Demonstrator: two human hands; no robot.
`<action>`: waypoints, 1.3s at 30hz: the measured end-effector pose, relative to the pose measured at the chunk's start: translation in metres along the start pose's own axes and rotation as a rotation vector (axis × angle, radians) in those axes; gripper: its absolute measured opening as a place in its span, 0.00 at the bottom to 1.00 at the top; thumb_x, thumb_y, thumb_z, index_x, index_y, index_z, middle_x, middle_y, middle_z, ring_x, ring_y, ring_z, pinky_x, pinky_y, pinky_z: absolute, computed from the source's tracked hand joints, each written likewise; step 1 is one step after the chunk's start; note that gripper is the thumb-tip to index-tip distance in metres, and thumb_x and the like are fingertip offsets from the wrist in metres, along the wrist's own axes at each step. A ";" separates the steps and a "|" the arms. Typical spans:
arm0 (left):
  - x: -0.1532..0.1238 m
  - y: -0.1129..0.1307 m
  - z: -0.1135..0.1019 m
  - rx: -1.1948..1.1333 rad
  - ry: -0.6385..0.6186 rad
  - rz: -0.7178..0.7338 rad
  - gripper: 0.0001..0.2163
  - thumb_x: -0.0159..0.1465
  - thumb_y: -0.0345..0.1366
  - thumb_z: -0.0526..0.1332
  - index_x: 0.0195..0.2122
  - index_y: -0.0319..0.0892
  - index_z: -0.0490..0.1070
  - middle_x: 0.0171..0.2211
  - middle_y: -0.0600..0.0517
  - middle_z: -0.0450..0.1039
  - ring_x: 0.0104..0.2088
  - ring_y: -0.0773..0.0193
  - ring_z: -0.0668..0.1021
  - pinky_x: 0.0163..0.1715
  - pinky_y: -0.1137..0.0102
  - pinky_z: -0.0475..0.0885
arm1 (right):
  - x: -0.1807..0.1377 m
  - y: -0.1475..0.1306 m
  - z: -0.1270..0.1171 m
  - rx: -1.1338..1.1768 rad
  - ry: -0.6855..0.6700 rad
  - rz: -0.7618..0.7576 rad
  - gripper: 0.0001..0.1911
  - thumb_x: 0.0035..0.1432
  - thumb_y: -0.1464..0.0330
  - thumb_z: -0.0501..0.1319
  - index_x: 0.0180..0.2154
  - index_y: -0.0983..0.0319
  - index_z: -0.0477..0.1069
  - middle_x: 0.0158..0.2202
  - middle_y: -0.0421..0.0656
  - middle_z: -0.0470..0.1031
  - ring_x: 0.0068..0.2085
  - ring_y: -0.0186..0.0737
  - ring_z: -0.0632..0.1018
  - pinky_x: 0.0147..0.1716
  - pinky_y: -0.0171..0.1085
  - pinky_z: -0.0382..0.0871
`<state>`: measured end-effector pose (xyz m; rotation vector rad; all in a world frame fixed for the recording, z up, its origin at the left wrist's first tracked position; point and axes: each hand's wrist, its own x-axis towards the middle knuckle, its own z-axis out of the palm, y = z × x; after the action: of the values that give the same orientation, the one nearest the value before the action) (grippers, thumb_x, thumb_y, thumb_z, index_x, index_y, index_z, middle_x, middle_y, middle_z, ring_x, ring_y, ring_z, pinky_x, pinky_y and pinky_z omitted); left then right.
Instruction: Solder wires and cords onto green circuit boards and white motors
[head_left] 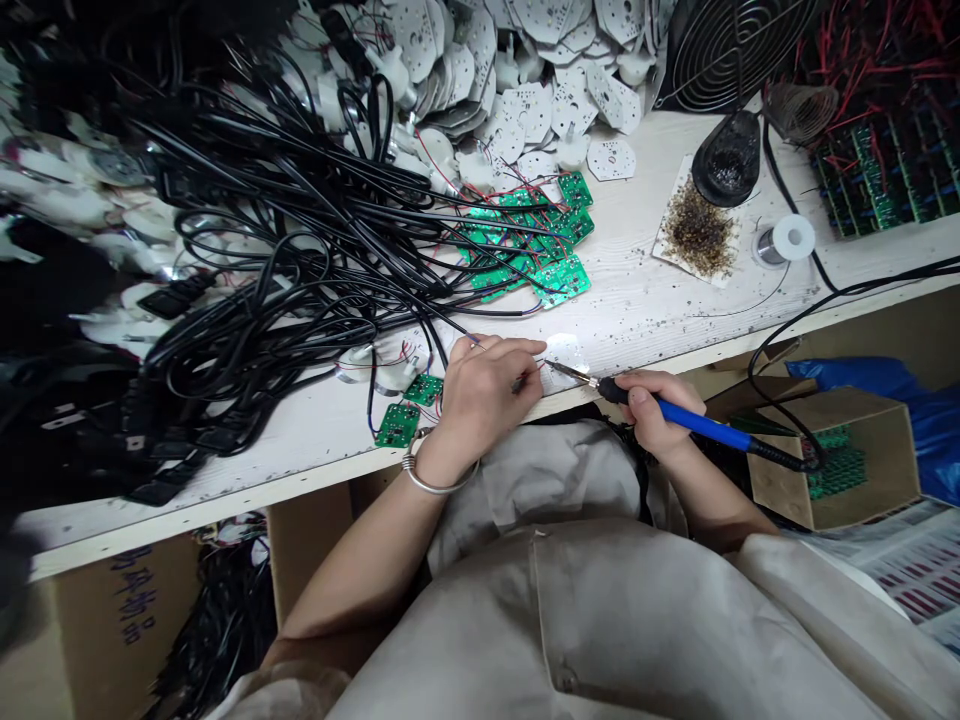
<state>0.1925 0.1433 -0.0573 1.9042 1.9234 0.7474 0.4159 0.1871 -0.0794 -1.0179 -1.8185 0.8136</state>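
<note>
My right hand (660,408) grips a soldering iron (701,424) with a blue handle. The iron's tip points left, over a small white circuit board (566,352) near the front edge of the bench. At that board's left side is my left hand (491,390), its fingers bent together and the index finger reaching toward the tip. What the left fingers pinch is hidden, though a bit of red wire shows beside them. Green circuit boards (397,425) with wires lie left of my left wrist. More green boards (562,280), joined to black cables (300,190), are piled behind my hands.
White discs (525,110) are heaped at the back. A soldering iron stand (726,160) sits by a solder spool (786,240) and a residue-covered card (697,230). A fan (739,50) and rows of green boards (892,170) are at right. Below stands a cardboard box (881,440).
</note>
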 end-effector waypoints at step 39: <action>0.000 0.000 0.000 0.009 0.015 0.021 0.08 0.60 0.29 0.58 0.24 0.43 0.70 0.43 0.56 0.81 0.38 0.63 0.81 0.41 0.61 0.62 | 0.000 -0.003 0.009 0.232 0.124 0.116 0.10 0.61 0.60 0.59 0.34 0.57 0.75 0.18 0.34 0.71 0.12 0.29 0.67 0.10 0.32 0.58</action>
<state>0.1924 0.1436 -0.0571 1.9327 1.9218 0.7628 0.4071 0.1852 -0.0807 -1.0063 -1.5319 0.9841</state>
